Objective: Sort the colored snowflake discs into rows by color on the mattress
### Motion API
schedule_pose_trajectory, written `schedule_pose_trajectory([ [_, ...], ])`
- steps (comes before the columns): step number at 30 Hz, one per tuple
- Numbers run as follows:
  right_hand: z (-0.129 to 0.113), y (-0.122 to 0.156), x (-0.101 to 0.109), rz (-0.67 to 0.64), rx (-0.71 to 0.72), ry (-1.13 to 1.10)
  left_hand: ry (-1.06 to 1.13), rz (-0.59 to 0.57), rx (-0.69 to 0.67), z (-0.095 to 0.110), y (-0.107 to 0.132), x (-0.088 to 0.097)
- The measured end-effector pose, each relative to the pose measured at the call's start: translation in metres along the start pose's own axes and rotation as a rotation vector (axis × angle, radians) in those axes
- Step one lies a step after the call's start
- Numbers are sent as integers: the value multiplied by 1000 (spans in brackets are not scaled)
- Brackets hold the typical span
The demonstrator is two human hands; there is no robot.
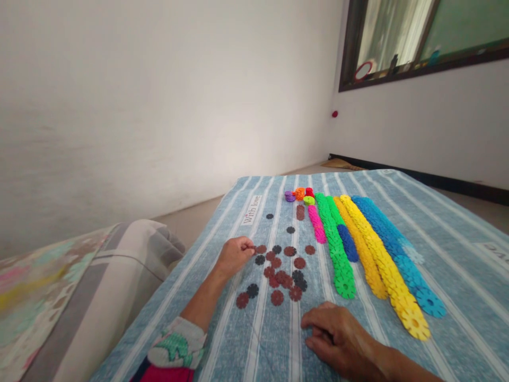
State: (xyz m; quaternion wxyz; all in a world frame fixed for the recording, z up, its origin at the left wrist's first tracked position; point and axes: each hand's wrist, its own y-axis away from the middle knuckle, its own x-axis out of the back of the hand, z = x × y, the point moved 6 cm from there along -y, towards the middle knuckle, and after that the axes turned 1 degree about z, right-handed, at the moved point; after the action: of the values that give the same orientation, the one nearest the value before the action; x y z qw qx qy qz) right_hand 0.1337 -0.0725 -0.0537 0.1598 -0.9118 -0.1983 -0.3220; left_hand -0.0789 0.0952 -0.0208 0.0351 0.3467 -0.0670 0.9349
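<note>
My left hand (235,255) reaches over the striped cloth, its thumb and fingers pinched on the edge of a brown snowflake disc at the left of a loose scatter. Brown discs (277,297) and black discs (253,290) lie around it, some overlapping. My right hand (338,335) rests low over the cloth, nearer to me than the scatter. Its fingers are loosely bent, with a gap between thumb and forefinger and nothing visible in it. Just beyond the scatter is a short overlapping brown row (300,213).
Long overlapping rows of green (344,281), yellow (413,322) and blue discs (431,302) run along the right. A pink row (317,225) and a dark blue row (347,243) are shorter. Purple (290,196) and orange stacks (299,193) stand at the far end. A covered seat (119,276) is at left.
</note>
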Motion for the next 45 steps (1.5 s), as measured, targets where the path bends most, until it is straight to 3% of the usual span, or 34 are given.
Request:
schedule_pose_trajectory([
  [16, 1, -7, -4, 0, 61, 48, -66, -34, -39, 18, -20, -13],
  [19, 5, -10, -8, -10, 89, 71, -96, -60, -73, 33, -36, -28],
  [25, 22, -14, -26, -64, 130, 140, -228, -89, -249, 83, -77, -76],
  [29, 40, -19, -46, -80, 184, 169, -290, -102, -326, 100, -103, -103],
  [35, 53, -28, -63, -74, 218, 219, -393, -66, -342, 96, -127, -121],
  [45, 53, -34, -72, -110, 195, 299, -499, -27, -376, 92, -131, -125],
])
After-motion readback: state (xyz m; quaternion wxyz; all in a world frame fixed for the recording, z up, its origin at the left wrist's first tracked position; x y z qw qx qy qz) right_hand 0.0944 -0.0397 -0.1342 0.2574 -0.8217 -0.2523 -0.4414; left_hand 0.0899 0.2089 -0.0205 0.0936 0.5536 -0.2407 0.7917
